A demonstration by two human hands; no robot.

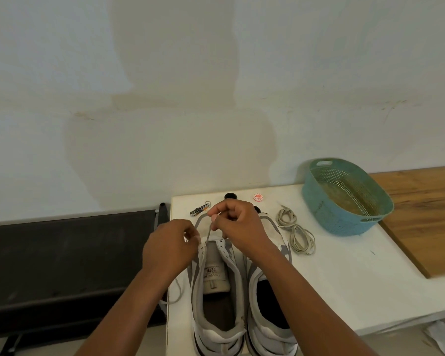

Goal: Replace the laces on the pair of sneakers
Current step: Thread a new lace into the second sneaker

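Observation:
Two grey and white sneakers stand side by side on a white table point(344, 278), heels toward me. The left sneaker point(216, 291) has its tongue pulled up and bare eyelets. A grey lace point(208, 233) runs up from its toe end. My right hand point(238, 224) pinches that lace above the toe. My left hand point(170, 249) grips the left eyelet flap and the lace there. One lace end point(176, 291) trails off the table's left edge. The right sneaker point(267, 304) lies partly under my right forearm. A coiled beige lace point(297, 232) rests to its right.
A teal perforated basket point(344, 199) sits at the back right, beside a wooden board point(421, 214). A small metal tool point(200, 210), a round pink disc point(258, 197) and black round objects point(230, 195) lie near the wall. A dark bench point(70, 253) stands left of the table.

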